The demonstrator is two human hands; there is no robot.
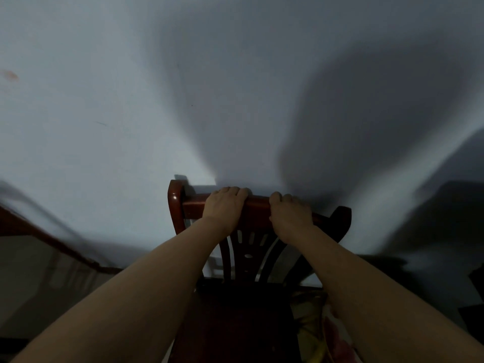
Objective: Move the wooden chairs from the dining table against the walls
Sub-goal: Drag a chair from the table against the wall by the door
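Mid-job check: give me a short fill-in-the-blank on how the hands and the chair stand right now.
1. Both hands grip the ____ rail of the wooden chair.
2. The left hand holds the rail nearer the chair's ____ corner post than the right hand does.
3. Right behind the chair's back stands a pale ____.
4. The fingers of both hands curl ____ the rail's far edge.

Missing words: top; left; wall; over
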